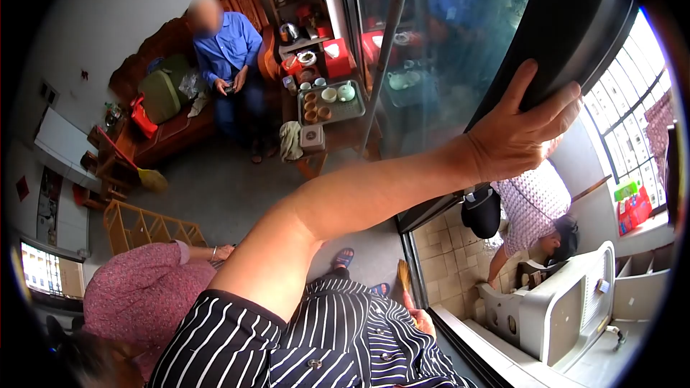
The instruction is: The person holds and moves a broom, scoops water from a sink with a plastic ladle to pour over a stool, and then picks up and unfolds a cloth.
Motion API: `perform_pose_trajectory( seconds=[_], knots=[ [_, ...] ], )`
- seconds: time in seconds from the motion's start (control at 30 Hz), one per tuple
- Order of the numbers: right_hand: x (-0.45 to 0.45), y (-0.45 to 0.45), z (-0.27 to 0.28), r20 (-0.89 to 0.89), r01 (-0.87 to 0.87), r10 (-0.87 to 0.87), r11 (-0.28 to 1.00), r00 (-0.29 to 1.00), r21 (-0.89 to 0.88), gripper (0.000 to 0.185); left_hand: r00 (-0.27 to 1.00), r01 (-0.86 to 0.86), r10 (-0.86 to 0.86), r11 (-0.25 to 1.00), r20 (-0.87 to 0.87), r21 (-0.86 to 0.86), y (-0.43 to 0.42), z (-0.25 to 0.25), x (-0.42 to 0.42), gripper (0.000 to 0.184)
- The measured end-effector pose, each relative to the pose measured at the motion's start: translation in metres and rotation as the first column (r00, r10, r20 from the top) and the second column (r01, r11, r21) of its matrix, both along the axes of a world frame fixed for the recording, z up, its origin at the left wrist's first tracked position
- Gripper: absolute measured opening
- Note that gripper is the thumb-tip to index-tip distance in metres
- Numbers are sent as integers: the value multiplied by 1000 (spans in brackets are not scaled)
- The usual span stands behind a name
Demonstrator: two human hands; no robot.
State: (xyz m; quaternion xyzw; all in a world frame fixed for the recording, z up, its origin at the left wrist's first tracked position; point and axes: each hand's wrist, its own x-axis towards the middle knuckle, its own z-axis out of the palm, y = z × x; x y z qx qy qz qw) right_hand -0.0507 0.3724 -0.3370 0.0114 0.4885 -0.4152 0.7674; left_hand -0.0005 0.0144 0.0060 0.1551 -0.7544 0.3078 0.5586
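My left arm stretches across the view, and my left hand rests on the dark frame of a glass door. Its fingers are spread against the frame. Low beside my striped shirt, my right hand is closed round a small brush with straw-coloured bristles pointing up. Part of that hand is hidden by the shirt. A grey pole with an orange end leans near the glass.
A person in blue sits on a wooden sofa. A tea tray stands on a table. To the left, another person bends near a wooden rack. Beyond the door track, a person stoops beside a white basin-like unit.
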Motion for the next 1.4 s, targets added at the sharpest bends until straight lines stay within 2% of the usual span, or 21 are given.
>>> perform_pose_trajectory(
  seconds=[0.23,0.27,0.33,0.4,0.47,0.6,0.7,0.8,1.4],
  knots=[
    [-8,20,-29,-118,-90,66,974,991,-207,29,999,28,-28,1000,-20,4,2,-1,-1,25],
    [-10,22,-33,-137,-111,81,967,987,-230,30,1000,9,-9,1000,-1,13,3,-1,0,29],
    [-5,13,0,-238,-164,99,949,966,-269,34,999,-30,29,999,36,27,4,0,2,38],
    [-4,12,8,-290,-186,100,940,952,-287,34,998,-34,33,999,49,33,5,1,4,37],
    [-5,16,-14,-226,-160,94,941,970,-297,33,998,-31,30,999,50,36,5,1,3,36],
    [3,3,34,73,45,-19,924,997,-381,33,999,-30,28,999,43,25,6,1,2,33],
    [8,-4,47,70,121,-108,968,992,-219,35,998,2,-5,999,57,46,6,4,5,32],
    [9,-7,45,68,107,-96,978,993,-177,35,998,9,-12,999,60,45,7,5,4,32],
    [22,-18,56,99,101,-88,986,991,-130,35,999,-45,45,999,12,10,-1,6,3,32]
  ],
)
